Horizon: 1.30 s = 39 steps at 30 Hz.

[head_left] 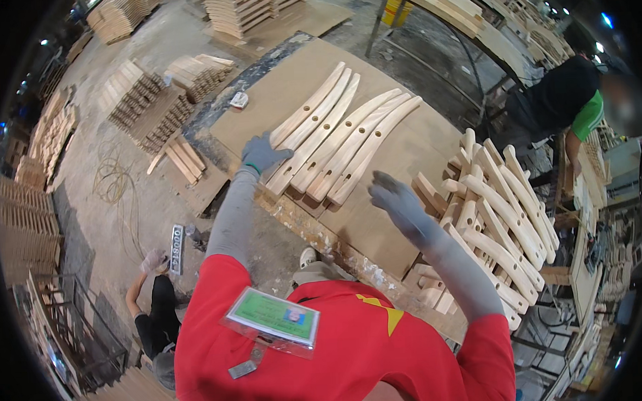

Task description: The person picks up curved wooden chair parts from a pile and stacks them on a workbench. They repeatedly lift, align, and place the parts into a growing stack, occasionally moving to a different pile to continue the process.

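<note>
Several curved, pale wooden chair-leg-like pieces [361, 134] lie side by side on a brown board-topped table [261, 107]. Each has dark round holes along it. My left hand [261, 154], in a grey glove, lies at the near end of the leftmost pieces [309, 114], thumb stretched out across the wood. Its fingers look apart, though their undersides are hidden. To the right of the row, my gloved right hand [399, 203] hovers over the table, fingers extended, with nothing visible in it. Beside that hand is a jumbled heap of similar curved pieces [502, 219].
Stacked wood [152, 111] stands on the floor beyond the table's left side. A small white object [239, 100] sits near the table's far left edge. One person [558, 97] works at the right; another [155, 312] crouches at lower left, holding a numbered sign [177, 249].
</note>
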### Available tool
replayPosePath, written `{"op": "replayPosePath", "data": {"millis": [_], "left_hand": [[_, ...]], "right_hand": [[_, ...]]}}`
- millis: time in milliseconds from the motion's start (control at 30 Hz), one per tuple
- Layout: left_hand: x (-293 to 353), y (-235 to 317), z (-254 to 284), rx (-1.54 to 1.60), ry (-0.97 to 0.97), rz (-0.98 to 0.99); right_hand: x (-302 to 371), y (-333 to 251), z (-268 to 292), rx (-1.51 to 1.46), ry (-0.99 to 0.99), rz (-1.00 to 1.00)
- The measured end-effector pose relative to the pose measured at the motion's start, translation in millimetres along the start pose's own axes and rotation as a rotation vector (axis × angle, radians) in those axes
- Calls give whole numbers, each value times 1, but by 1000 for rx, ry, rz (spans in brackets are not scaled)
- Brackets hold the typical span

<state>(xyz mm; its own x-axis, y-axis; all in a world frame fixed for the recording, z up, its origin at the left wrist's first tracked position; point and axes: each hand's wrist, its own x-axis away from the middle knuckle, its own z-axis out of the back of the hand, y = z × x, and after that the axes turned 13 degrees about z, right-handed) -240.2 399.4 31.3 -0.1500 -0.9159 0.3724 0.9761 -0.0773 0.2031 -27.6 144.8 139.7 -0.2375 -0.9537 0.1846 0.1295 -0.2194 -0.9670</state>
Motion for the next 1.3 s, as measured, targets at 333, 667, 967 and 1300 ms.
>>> {"op": "replayPosePath", "data": {"millis": [333,667,967,1300], "left_hand": [[-3,-15,-29,676,-356,-300],[122,45,29,847,-391,-528],[264,164,-11,948,-704,-692],[325,267,-83,685,-408,-863]], "right_hand": [[-91,117,-43,204,578,-160],[-13,79,-51,-149,642,140],[158,21,52,247,871,96],[197,68,135,534,917,61]]}}
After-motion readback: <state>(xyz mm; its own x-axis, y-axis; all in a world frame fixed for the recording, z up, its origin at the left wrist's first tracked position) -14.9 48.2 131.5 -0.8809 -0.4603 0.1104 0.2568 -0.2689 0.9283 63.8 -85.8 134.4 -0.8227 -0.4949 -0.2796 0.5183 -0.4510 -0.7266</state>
